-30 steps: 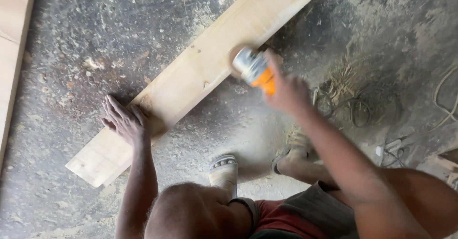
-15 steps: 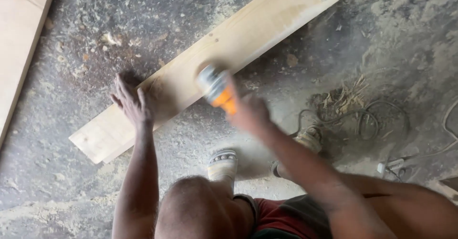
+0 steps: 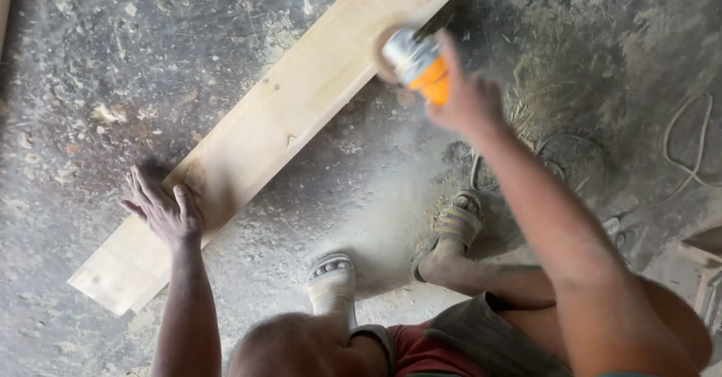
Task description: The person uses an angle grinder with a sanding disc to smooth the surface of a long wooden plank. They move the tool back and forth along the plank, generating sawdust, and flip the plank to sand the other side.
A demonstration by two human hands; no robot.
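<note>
Head camera, looking straight down from above the person

The single view sits close over the head and shoulders, facing the dusty floor (image 3: 90, 61); the plank (image 3: 286, 114) runs from 7 o'clock to 1 o'clock, the left hand (image 3: 165, 211) at 9, the right hand (image 3: 466, 102) near 1

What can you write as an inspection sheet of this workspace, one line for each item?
Surface: grey concrete floor, covered with sawdust and wood chips.
Job's things: long pale wooden plank lying flat, diagonal; orange and grey power sander at its upper part, blurred.
Clutter: shavings pile beside the plank.
Grippers: left hand pressed flat on the plank's lower part; right hand closed around the sander.
Cables: pale cord looping at the right; dark cable near the sandalled feet.
Surroundings: another board edge at the top left corner; objects at the right edge unclear.
</note>
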